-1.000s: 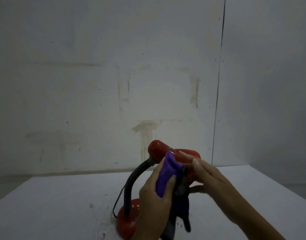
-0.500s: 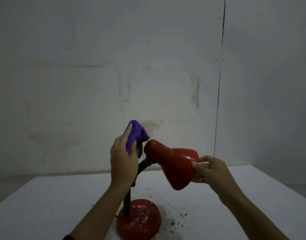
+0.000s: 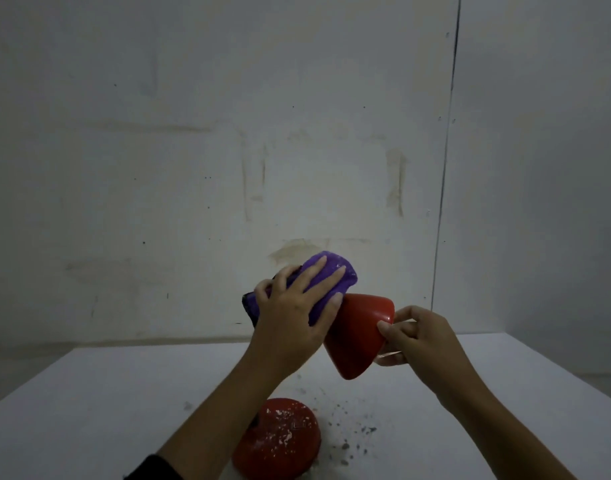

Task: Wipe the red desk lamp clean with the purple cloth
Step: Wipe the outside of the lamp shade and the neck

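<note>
The white table top (image 3: 106, 403) stretches out under a stained grey wall (image 3: 193, 150), and on it stands the red metal desk lamp (image 3: 357, 336), its round base (image 3: 280, 441) speckled with pale flecks and dark crumbs of dirt (image 3: 352, 434) scattered just beside it. The cone-shaped shade is tipped down to the right, and half a second ago the cloth was off at the neck; now it has swung over onto the narrow top of the shade! The left hand (image 3: 297, 313) lies spread on the bunched purple cloth (image 3: 328, 275), fingers straight and pressing it down. The right hand (image 3: 415, 337) pinches the shade's rim, fingers curled round the edge, steadying it. By my reading the shade wipe is just starting, and the flecked base looks not yet cleaned.
</note>
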